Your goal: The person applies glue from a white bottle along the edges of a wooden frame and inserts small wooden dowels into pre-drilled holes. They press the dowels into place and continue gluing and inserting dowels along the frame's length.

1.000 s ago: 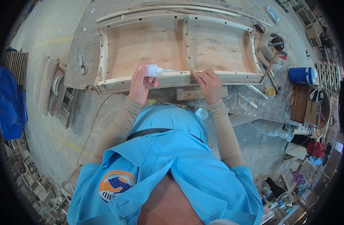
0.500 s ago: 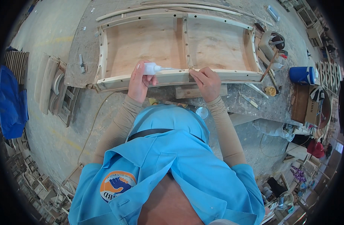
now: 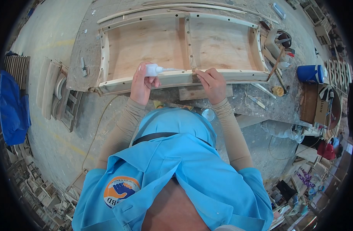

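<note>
A curved wooden frame (image 3: 145,79) with a plywood panel and a middle divider lies on the worktable. My left hand (image 3: 141,85) is closed round a small white squeeze bottle (image 3: 151,70), tipped on its side. Its long thin nozzle points right, along the frame's near rail, toward the divider joint. At that joint my right hand (image 3: 214,85) is closed, thumb and forefinger pinched together against the rail. Whatever the pinch holds, if anything, is too small to make out. Several dark holes dot the rails.
Long wooden strips (image 3: 172,6) lie behind the frame. At right are a blue jug (image 3: 310,74), a yellowish lump (image 3: 277,91), a grey container (image 3: 274,43) and a thin blade-like tool (image 3: 257,102). A wooden block (image 3: 205,92) sits under the near rail. Stacked wooden parts (image 3: 61,92) stand at left.
The nozzle tip has shifted slightly left, away from the divider joint. My right hand has stayed at the joint with its fingers pinched. The whole view has moved a little.
</note>
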`<action>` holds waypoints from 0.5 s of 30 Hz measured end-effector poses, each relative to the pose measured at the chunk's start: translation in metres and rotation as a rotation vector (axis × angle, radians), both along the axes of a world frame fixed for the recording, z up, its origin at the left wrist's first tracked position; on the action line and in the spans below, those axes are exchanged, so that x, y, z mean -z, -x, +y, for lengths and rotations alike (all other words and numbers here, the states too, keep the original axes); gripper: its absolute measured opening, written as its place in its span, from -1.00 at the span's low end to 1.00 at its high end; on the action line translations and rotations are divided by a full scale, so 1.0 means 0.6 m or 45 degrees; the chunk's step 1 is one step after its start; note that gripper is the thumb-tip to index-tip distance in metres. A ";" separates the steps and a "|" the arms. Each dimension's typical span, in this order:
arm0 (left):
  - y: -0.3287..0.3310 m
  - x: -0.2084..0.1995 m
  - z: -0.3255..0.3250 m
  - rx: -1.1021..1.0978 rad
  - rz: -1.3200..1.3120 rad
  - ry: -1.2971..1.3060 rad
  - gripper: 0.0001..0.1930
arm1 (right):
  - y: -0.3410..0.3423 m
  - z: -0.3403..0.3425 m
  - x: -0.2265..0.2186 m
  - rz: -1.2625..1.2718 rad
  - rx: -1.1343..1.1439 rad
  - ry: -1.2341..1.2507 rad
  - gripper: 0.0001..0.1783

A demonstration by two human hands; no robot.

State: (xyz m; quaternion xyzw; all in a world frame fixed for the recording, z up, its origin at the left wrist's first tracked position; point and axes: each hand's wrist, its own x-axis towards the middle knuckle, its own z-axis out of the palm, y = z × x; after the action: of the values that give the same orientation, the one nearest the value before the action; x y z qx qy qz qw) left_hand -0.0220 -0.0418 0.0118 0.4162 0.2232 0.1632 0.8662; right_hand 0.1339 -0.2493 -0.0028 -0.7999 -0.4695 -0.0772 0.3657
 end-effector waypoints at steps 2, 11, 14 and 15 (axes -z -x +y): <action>0.000 0.000 0.001 -0.001 -0.003 -0.007 -0.61 | 0.001 -0.002 -0.003 -0.032 0.009 0.018 -0.66; 0.000 0.004 0.004 -0.010 0.006 0.024 -0.61 | 0.008 -0.034 -0.014 -0.204 0.127 0.255 -0.42; 0.000 0.001 0.003 0.002 0.007 0.018 -0.61 | 0.018 -0.030 -0.011 -0.233 0.114 0.341 -0.37; 0.000 0.000 0.002 -0.011 0.004 0.024 -0.62 | 0.022 -0.028 -0.009 -0.229 0.104 0.373 -0.36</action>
State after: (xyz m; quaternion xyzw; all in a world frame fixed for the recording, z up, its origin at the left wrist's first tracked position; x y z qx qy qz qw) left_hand -0.0218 -0.0408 0.0120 0.4073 0.2280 0.1643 0.8690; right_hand 0.1208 -0.2662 0.0024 -0.8528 -0.4738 -0.0943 0.1984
